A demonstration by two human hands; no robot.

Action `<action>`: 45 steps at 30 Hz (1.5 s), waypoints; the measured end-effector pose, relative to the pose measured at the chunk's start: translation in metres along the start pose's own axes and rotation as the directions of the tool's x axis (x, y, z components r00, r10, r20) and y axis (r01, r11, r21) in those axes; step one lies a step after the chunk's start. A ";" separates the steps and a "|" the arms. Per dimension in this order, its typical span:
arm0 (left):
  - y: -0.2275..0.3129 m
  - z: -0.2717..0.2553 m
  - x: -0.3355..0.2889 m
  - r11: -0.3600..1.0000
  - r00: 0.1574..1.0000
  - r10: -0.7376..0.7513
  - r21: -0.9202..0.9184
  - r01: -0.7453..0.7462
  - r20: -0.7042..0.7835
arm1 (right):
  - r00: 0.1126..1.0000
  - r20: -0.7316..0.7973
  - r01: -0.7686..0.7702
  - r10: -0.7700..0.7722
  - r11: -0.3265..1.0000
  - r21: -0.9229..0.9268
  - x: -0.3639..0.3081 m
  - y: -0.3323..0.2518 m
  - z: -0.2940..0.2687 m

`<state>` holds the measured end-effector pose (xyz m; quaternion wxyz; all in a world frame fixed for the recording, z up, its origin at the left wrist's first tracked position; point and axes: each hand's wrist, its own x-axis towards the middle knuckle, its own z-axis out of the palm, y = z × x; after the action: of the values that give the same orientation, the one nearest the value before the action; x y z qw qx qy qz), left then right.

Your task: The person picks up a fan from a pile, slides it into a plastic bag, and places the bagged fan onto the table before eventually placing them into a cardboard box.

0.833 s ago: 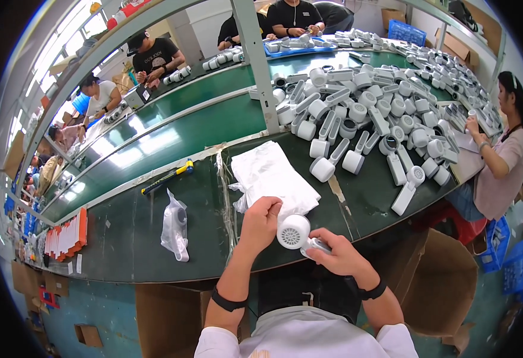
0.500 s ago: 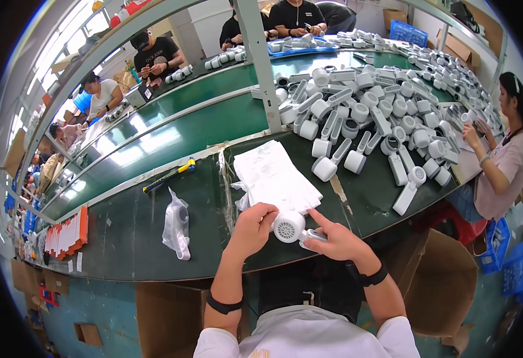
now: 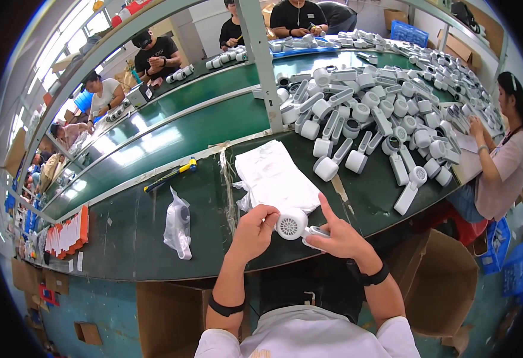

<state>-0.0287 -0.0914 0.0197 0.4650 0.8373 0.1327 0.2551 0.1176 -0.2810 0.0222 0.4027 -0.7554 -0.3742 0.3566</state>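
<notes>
A white handheld fan [image 3: 291,225] with a round grille and a short grey-and-white handle is between my hands at the table's near edge. My left hand [image 3: 254,234] is closed, thumb and fingers pinched at the left rim of the fan's head. Around the handle, my right hand [image 3: 340,238] is closed, its index finger stretched upward. Just beyond lies a stack of white plastic bags [image 3: 273,176], partly under the fan. To the left, a similar fan inside a clear bag [image 3: 177,230] rests on the table.
A big heap of white fans [image 3: 369,110] covers the far right. A yellow-and-black hammer-like tool [image 3: 171,175] and orange-and-white boxes [image 3: 67,232] lie left. A metal post [image 3: 261,71] rises ahead. Cardboard boxes [image 3: 443,280] stand below the edge. Co-workers sit around, one at right [image 3: 500,161].
The fan has shifted very slightly right with my hands, and my right index finger has lifted straighter. The co-worker at right has lowered their hands.
</notes>
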 end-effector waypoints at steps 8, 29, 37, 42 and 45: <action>-0.002 0.001 -0.004 0.989 0.992 0.124 0.082 -0.126 0.020 | 0.994 0.010 0.105 -0.106 0.991 0.083 0.011 0.019 0.002; 0.009 0.039 -0.017 0.936 0.940 0.334 0.090 -0.340 0.072 | 0.973 -0.220 0.132 -0.070 0.950 0.283 0.003 0.005 0.027; 0.025 0.039 -0.015 0.922 0.899 0.359 0.245 -0.299 -0.251 | 0.957 -0.259 0.155 -0.133 0.986 0.065 -0.001 0.001 0.026; 0.015 0.039 -0.012 0.927 0.934 0.259 0.336 -0.168 -0.248 | 0.885 -0.339 0.207 -0.320 0.921 -0.330 -0.002 -0.005 0.035; 0.013 0.039 -0.008 0.865 0.865 0.443 0.363 -0.345 -0.234 | 0.884 -0.372 0.161 -0.282 0.932 -0.324 -0.002 -0.009 0.037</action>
<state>-0.0143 -0.1295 0.0115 0.2386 0.8582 0.0660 0.4497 0.0831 -0.2665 0.0151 0.3982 -0.8149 -0.4128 0.0830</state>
